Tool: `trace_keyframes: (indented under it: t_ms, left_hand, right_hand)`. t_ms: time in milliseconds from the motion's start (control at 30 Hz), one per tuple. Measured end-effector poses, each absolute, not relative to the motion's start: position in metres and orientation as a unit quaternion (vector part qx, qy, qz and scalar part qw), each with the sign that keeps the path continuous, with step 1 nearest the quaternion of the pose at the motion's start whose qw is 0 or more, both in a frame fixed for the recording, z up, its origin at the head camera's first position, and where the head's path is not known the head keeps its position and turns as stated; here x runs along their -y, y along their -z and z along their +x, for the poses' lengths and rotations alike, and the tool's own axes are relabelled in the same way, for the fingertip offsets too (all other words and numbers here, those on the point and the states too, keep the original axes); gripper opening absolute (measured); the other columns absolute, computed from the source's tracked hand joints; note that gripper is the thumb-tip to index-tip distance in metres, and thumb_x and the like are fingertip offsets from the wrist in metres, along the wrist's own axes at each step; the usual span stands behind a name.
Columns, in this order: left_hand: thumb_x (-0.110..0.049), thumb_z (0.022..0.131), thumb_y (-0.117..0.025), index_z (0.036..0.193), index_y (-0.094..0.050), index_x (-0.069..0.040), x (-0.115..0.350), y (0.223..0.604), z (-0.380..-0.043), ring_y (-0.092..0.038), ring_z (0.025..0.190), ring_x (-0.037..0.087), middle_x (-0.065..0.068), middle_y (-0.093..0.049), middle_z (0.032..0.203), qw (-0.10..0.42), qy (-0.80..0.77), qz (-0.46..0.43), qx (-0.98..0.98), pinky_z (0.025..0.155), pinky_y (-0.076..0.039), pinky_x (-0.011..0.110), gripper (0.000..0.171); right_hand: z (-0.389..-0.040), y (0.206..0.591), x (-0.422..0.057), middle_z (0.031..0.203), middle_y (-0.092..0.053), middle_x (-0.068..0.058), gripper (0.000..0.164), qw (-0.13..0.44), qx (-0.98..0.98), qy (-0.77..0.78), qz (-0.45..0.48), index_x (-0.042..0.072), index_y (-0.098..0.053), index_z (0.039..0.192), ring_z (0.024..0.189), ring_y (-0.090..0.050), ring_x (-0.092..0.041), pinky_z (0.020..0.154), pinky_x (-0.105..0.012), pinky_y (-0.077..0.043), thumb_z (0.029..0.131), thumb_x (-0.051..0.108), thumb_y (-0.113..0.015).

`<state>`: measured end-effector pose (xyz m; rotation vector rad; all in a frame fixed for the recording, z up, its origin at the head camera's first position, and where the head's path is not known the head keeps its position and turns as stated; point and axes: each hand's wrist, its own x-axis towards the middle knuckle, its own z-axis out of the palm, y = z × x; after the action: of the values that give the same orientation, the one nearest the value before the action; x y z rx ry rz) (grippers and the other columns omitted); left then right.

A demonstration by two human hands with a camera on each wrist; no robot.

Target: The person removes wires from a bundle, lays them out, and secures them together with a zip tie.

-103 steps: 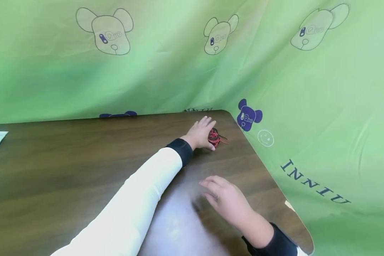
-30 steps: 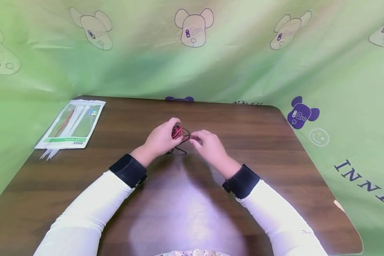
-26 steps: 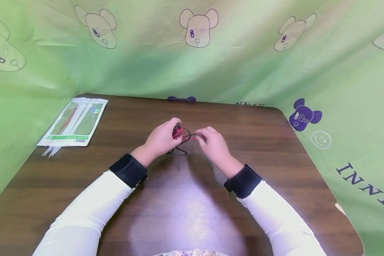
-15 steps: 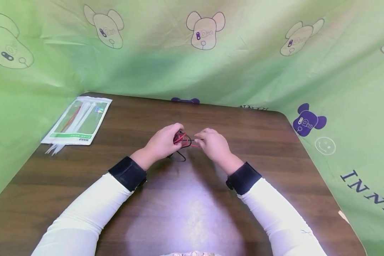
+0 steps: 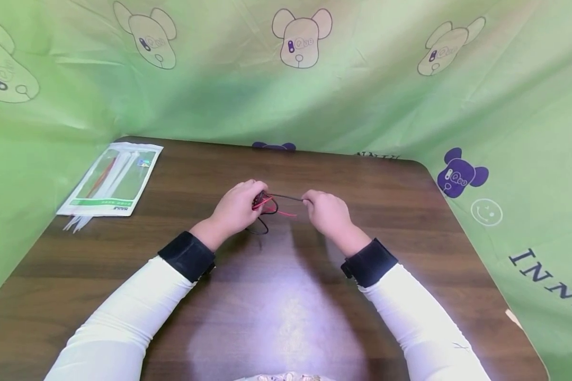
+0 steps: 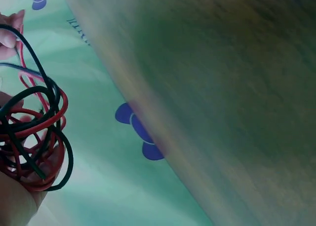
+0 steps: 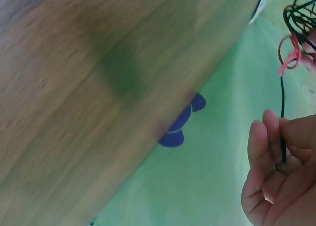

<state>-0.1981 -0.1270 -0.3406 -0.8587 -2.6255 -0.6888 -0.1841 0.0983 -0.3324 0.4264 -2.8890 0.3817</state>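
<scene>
A tangled bundle of red and black wire (image 6: pixel 34 132) is held in my left hand (image 5: pixel 235 209), fingers curled round it. From the bundle a black wire (image 5: pixel 286 197) runs straight to my right hand (image 5: pixel 329 214), which pinches its end between thumb and fingers. In the right wrist view the tip of that black wire (image 7: pixel 283 137) lies across the right fingers. A red wire (image 5: pixel 283 213) sticks out freely toward the right hand, and a black loop (image 5: pixel 262 230) hangs below the left hand. Part of the bundle is hidden by the left palm.
Both hands are over a brown wooden table (image 5: pixel 386 317). A clear-windowed bag of white cable ties (image 5: pixel 109 180) lies at the back left, with tie ends poking out. A green patterned curtain (image 5: pixel 219 95) borders the back and sides.
The left hand has brought the wire bundle from the far right to the middle. The right hand has drawn the black end out straight and no longer holds the red wire.
</scene>
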Motion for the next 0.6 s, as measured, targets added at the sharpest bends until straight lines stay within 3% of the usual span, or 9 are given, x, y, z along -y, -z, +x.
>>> trace_keyframes:
  t_ms: [267,400,500,600]
  left_hand:
    - [-0.002,0.077,-0.072,0.099,-0.059,-0.008,0.127,0.345,-0.199,-0.06,0.1,0.029,0.007,-0.054,0.129,0.146,0.245,-0.294,0.912,0.074,-0.051,0.04,0.027]
    - [-0.002,0.074,-0.075,0.095,-0.059,-0.01,0.128,0.348,-0.197,-0.059,0.093,0.03,0.01,-0.041,0.143,0.161,0.23,-0.312,0.908,0.06,-0.049,0.039,0.027]
    - [-0.002,0.073,-0.077,0.095,-0.06,-0.01,0.13,0.349,-0.196,-0.058,0.09,0.029,0.013,-0.037,0.144,0.164,0.231,-0.31,0.907,0.057,-0.048,0.038,0.03]
    - [-0.002,0.073,-0.077,0.097,-0.061,-0.009,0.132,0.351,-0.196,-0.058,0.095,0.03,0.012,-0.048,0.134,0.157,0.232,-0.301,0.911,0.066,-0.05,0.041,0.03]
  right_hand:
    - [-0.183,0.329,-0.108,0.092,-0.072,-0.007,0.017,0.111,0.971,-0.173,0.118,0.01,-0.066,0.109,0.085,-0.068,-0.032,0.071,-0.049,-0.051,0.097,0.017,-0.055]
    - [-0.184,0.328,-0.112,0.087,-0.071,-0.005,0.016,0.107,0.969,-0.194,0.107,0.01,-0.065,0.108,0.08,-0.068,-0.03,0.07,-0.048,-0.05,0.098,0.017,-0.055]
    - [-0.185,0.329,-0.115,0.088,-0.072,-0.004,0.016,0.101,0.969,-0.203,0.101,0.01,-0.064,0.108,0.08,-0.068,-0.028,0.07,-0.047,-0.05,0.098,0.017,-0.054]
    - [-0.185,0.331,-0.118,0.089,-0.072,-0.004,0.016,0.096,0.969,-0.206,0.097,0.009,-0.064,0.108,0.081,-0.068,-0.028,0.07,-0.047,-0.049,0.099,0.017,-0.054]
